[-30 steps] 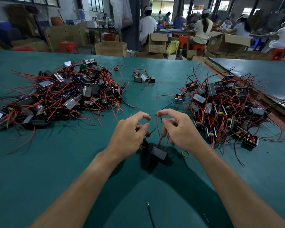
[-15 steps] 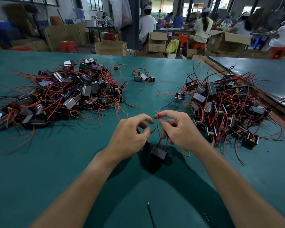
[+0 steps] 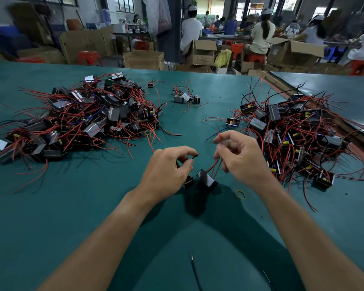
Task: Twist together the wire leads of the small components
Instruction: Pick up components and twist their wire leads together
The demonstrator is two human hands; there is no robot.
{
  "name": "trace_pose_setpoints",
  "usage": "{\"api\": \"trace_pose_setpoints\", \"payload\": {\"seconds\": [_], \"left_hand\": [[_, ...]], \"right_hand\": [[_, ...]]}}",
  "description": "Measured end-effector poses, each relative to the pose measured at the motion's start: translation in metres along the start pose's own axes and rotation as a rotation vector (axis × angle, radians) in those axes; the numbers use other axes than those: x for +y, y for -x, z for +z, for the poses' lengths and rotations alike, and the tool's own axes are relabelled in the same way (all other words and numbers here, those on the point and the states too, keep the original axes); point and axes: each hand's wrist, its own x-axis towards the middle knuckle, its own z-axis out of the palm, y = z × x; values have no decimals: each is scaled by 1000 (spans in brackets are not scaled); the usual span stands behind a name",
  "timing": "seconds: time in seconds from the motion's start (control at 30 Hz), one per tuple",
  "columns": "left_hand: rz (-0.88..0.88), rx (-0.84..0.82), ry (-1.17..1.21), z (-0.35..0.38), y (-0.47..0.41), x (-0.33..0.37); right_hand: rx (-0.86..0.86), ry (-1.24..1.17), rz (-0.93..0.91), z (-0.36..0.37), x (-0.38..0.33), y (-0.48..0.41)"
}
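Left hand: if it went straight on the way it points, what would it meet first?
Probably the right hand, whose fingers pinch a red lead just up-right of the left hand and its black lead. Depth is unclear from one view.

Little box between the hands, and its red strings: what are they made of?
The little box looks like black plastic with a shiny grey face, perhaps metal or foil, since it catches light. The red wires look like smooth plastic-coated wire: they bend in soft curves. So does the black wire.
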Motion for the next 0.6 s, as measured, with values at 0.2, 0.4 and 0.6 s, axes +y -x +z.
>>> {"api": "trace_pose_setpoints", "payload": {"seconds": [0.2, 0.4, 0.6], "left_hand": [[-11, 1, 10, 1, -2, -1], [-117, 30, 157, 3, -6, -2], [-122, 5, 240, 4, -6, -1]], "right_hand": [[-113, 35, -4, 7, -6, 4], [-155, 21, 42, 6, -6, 3], [-202, 48, 46, 9, -8, 7]]}}
